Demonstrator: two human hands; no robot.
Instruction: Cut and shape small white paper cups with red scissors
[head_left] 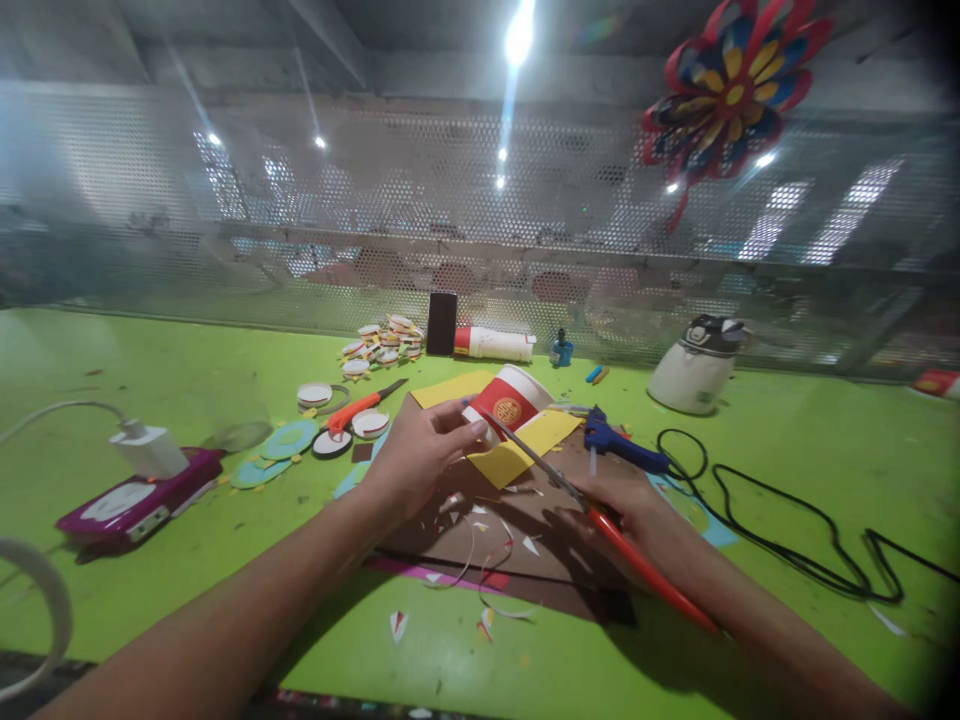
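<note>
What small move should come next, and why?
Perhaps ease the left hand's fingertips back along the paper cup before cutting: they grip it close to where the scissors, held in the right hand, point, so a slip might nick them.

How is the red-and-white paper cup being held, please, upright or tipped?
Tipped: the cup leans in the left hand, its sides slanted.

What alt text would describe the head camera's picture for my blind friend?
A left hand holds a tilted red-and-white paper cup while the right hand points red-handled scissors at it. Yellow paper, a blue glue gun and scraps lie nearby on a green table.
</note>
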